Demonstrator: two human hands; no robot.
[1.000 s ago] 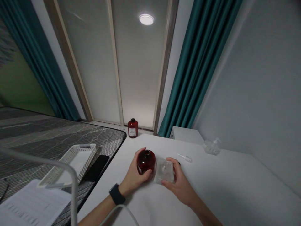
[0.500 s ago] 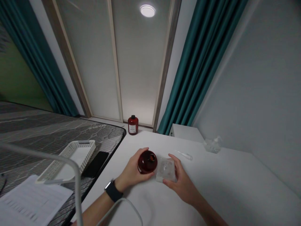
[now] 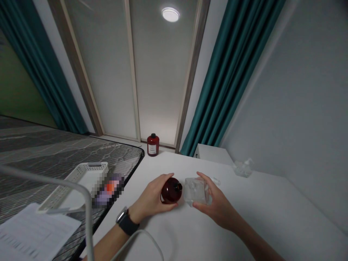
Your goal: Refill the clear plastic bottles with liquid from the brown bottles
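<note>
Bottle [image 3: 170,190] and container [image 3: 195,189] between hands [image 3: 152,195]

Beyond the fingers [image 3: 206,178], translucent panels [image 3: 160,83] are flanked by teal curtains [image 3: 236,72]; beneath the fingers, a white tabletop [image 3: 272,203] is seen.

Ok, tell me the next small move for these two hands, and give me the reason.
Probably have the right hand ease the clear container slightly closer to the dark red bottle: the left hand holds that bottle tilted, its neck pointing toward the container but not clearly over it.
</note>
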